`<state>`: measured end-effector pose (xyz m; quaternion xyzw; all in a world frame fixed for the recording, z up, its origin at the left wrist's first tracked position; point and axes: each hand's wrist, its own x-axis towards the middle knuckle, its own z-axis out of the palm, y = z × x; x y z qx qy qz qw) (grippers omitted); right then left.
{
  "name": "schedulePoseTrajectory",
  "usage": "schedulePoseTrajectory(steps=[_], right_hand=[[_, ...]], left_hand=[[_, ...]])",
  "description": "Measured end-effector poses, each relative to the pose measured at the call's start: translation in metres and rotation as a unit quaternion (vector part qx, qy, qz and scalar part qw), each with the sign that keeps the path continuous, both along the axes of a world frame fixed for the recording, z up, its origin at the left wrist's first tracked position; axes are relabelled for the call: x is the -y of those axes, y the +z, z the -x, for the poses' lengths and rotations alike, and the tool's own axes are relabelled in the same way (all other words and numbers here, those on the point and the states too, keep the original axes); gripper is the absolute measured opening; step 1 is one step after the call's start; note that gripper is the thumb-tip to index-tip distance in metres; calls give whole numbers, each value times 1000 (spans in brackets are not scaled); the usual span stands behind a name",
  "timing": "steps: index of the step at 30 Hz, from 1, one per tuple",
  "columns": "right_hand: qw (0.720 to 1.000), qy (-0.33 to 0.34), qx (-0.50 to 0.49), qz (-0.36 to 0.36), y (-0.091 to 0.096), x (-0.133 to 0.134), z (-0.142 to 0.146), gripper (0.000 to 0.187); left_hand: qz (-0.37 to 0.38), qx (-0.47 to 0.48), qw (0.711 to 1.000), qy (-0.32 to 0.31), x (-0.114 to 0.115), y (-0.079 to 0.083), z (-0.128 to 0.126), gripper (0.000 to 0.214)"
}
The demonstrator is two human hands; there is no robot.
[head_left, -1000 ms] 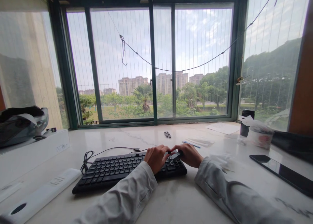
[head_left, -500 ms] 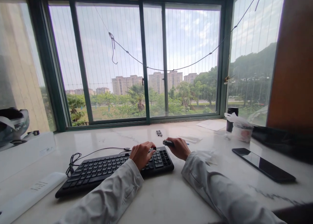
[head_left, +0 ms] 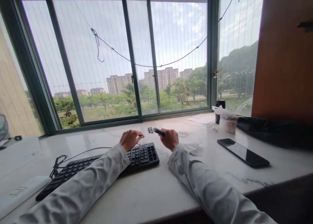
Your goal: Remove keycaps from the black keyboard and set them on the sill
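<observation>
A black keyboard (head_left: 144, 156) lies slanted on the white marbled surface, partly covered by my left forearm. Above its far edge is my left hand (head_left: 129, 140), thumb and forefinger pinched on a small black piece that looks like a keycap (head_left: 143, 136). My right hand (head_left: 170, 138) is wrapped round a short dark-handled tool with a greyish tip (head_left: 159, 131); its exact kind is unclear. The tip points left, toward several loose keycaps (head_left: 150, 130) lying beyond the keyboard. Some sockets in the number pad look bare of caps.
A black phone (head_left: 243, 153) lies to the right. Behind it stand a tub in a plastic bag (head_left: 228, 123) and a dark cup (head_left: 220, 104). At left are a white power strip (head_left: 21, 193), a white box (head_left: 21, 154) and the coiled keyboard cable (head_left: 57, 163). Windows rise behind.
My left hand has lifted off the number pad and moved toward the loose keycaps with the small black piece. My right hand still grips the tool, now nearer them. The view has turned right.
</observation>
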<state>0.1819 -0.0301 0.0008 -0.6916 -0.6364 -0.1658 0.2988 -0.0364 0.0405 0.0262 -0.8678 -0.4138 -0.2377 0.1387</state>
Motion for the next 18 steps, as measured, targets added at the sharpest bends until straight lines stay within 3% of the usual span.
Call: schedulePoseTrajectory(steps=[4, 8, 18], right_hand=[[1000, -20, -3, 14, 2, 1, 0, 26], [1000, -18, -18, 14, 5, 2, 0, 27], [1000, -11, -26, 14, 7, 4, 1, 29]], left_hand=[[14, -36, 999, 4, -37, 3, -28, 23], [45, -73, 996, 29, -67, -3, -53, 24], [75, -77, 991, 81, -104, -25, -77, 21]])
